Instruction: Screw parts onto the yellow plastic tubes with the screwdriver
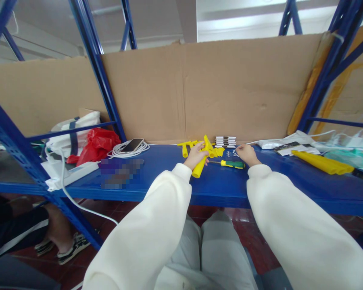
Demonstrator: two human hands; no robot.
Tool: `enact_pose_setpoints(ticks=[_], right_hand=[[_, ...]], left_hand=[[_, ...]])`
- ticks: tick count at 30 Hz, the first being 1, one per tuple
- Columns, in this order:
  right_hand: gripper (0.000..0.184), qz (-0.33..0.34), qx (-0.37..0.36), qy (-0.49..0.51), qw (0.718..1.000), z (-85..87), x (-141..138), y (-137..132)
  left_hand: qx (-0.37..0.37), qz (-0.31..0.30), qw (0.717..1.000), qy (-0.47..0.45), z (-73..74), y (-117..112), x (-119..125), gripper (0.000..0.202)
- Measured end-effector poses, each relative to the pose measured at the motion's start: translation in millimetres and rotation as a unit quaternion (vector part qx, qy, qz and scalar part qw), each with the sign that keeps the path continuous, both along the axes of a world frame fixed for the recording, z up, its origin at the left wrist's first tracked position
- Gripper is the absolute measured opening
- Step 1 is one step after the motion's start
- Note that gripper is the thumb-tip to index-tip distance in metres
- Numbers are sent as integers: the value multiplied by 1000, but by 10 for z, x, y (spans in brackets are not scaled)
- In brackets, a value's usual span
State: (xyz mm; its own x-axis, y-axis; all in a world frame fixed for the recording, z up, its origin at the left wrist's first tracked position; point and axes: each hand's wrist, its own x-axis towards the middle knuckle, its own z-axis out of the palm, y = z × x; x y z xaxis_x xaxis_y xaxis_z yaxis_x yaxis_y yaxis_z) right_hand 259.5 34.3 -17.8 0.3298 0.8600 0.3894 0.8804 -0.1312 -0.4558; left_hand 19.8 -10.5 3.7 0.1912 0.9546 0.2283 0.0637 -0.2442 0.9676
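My left hand (pixel 196 155) is closed round a yellow plastic piece with a tubular handle (pixel 199 169), which points down toward the table's front edge. Past the fingers, a yellow part (pixel 208 144) sticks up. My right hand (pixel 247 154) is by a scatter of small pale pieces (pixel 230 153), too tiny to name. Its fingertips are drawn together, and whatever they hold cannot be made out. Between the hands lies a screwdriver (pixel 232 164) with a green and yellow handle. More yellow plastic parts (pixel 185 150) lie behind my left hand.
Behind the small pieces is a stack of white packs with dark bands (pixel 225 141). Yellow tubes (pixel 323 162) lie at the right. Leftward are a phone (pixel 133 145) on a coiled white cable (pixel 121 151), a power strip (pixel 75 175) and a red bag (pixel 98 144). Cardboard (pixel 224 88) closes the back.
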Motion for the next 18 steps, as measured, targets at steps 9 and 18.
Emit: enact_pose_setpoints(ticks=[9, 18], right_hand=[[31, -34, -2, 50, 998, 21, 8, -86], [36, -64, 71, 110, 989, 110, -13, -182]], left_hand=[[-105, -76, 989, -71, 142, 18, 628, 51], [-188, -112, 962, -161, 19, 234, 966, 22]])
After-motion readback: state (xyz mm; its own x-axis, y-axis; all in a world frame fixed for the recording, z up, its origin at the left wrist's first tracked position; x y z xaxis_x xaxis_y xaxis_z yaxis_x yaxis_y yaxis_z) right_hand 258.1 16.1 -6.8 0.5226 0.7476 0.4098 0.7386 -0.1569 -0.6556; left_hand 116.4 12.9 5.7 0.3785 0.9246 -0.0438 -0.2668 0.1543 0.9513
